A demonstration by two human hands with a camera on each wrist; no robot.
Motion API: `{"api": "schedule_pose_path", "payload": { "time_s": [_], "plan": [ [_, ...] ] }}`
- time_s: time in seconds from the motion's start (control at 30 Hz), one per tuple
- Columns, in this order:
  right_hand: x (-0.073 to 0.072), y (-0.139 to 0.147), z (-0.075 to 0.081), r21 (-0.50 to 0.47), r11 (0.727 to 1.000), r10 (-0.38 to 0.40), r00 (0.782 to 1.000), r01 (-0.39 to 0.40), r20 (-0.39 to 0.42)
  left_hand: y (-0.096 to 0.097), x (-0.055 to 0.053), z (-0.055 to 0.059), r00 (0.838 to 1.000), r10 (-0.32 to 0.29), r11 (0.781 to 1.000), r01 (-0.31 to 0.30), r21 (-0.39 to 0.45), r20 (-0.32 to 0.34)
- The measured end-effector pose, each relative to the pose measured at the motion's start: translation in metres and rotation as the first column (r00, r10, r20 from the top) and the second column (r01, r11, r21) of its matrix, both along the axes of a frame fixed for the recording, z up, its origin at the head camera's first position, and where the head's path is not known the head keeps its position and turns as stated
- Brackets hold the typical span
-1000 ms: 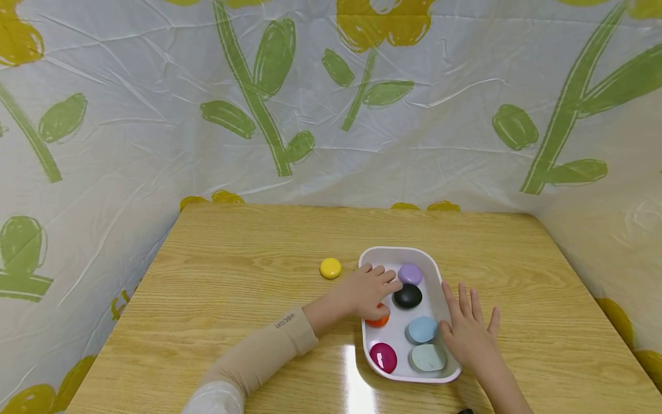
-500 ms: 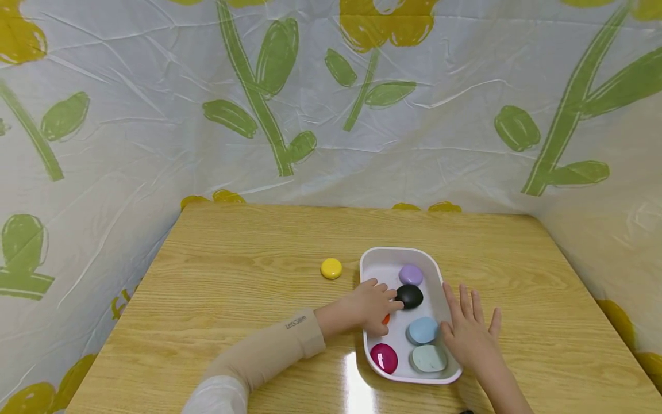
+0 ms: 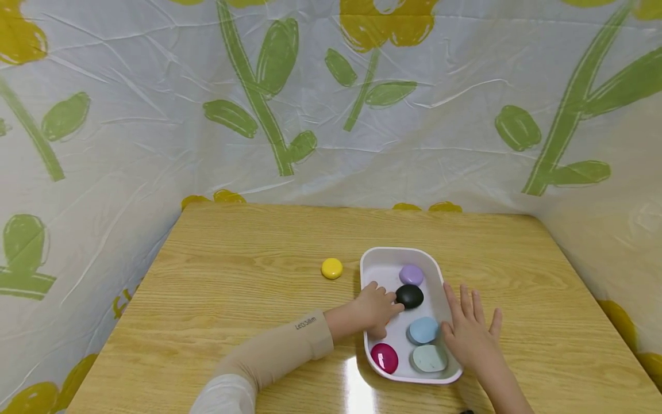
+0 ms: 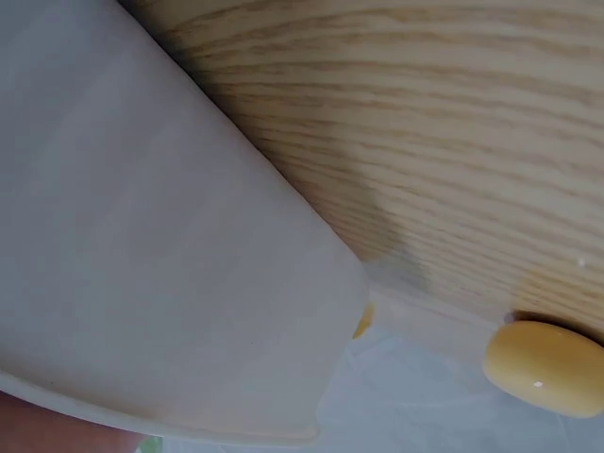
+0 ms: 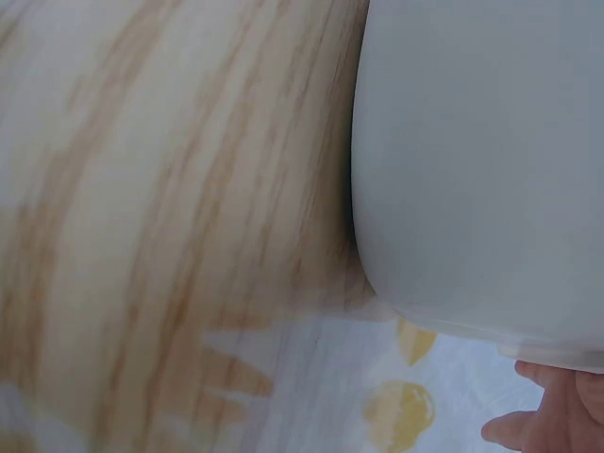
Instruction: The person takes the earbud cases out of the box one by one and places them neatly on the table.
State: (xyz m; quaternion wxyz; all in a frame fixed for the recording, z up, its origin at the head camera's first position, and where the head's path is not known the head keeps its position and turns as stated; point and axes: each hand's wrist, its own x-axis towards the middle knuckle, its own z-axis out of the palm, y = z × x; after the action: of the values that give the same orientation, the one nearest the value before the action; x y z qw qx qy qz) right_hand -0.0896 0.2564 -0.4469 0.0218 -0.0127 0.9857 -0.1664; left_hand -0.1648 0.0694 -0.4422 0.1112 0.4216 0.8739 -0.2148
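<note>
A white tray (image 3: 366, 264) holds several smooth, rounded pebble-like pieces. Inside its left half, my left hand (image 3: 374, 307) reaches over the rim with bent fingers and grips the orange piece, which is hidden beneath it. Those fingertips are close beside a black piece (image 3: 410, 296). Below the hand lies a crimson piece (image 3: 385, 357). My right hand (image 3: 470, 330) rests at the tray's right rim, fingers straight and spread. Lilac (image 3: 411, 275), light blue (image 3: 423, 330) and pale green (image 3: 429, 358) pieces also lie in the tray.
A yellow piece (image 3: 331, 268) sits on the wooden table (image 3: 248, 253), left of the tray. A small dark object (image 3: 467, 411) shows at the bottom edge of the head view. Flower-printed sheeting (image 3: 414, 149) hangs behind and around the table.
My left hand has lowered into the tray, its fingers bending over the orange piece, which has gone from sight. The right hand stays at the rim.
</note>
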Motion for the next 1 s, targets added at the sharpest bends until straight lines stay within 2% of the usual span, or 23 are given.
{"api": "schedule_pose_path", "payload": {
  "time_s": [0.17, 0.3, 0.43, 0.57, 0.7, 0.87, 1.0],
  "plan": [
    [0.0, 0.0, 0.0, -0.001, 1.0, -0.001, 1.0, 0.001, 0.006, 0.0, 0.001, 0.0, 1.0, 0.001, 1.0, -0.001, 0.01, 0.0],
    [0.0, 0.0, 0.001, -0.002, 1.0, -0.001, 1.0, 0.001, 0.012, -0.001, 0.0, -0.003, 0.999, -0.025, 0.998, 0.027, 0.058, -0.032],
    [0.0, 0.0, 0.001, -0.002, 1.0, -0.002, 1.0, 0.002, 0.021, -0.004, -0.004, -0.007, 0.993, -0.046, 0.984, 0.064, 0.165, -0.112],
    [0.001, -0.001, 0.002, -0.003, 1.0, -0.003, 1.0, 0.003, 0.024, -0.009, -0.012, -0.004, 0.973, -0.037, 0.956, 0.101, 0.274, -0.229],
    [0.001, -0.001, 0.002, -0.006, 1.0, -0.003, 1.0, 0.004, 0.022, -0.019, -0.022, 0.008, 0.955, 0.016, 0.924, 0.1, 0.37, -0.297],
    [0.0, -0.001, 0.002, -0.005, 1.0, -0.005, 1.0, 0.005, 0.021, -0.039, -0.037, 0.021, 0.952, 0.115, 0.884, 0.031, 0.466, -0.283],
    [0.0, -0.001, 0.001, 0.001, 1.0, -0.005, 1.0, 0.005, 0.018, -0.061, -0.051, 0.021, 0.939, 0.176, 0.852, 0.004, 0.523, -0.295]
  ]
}}
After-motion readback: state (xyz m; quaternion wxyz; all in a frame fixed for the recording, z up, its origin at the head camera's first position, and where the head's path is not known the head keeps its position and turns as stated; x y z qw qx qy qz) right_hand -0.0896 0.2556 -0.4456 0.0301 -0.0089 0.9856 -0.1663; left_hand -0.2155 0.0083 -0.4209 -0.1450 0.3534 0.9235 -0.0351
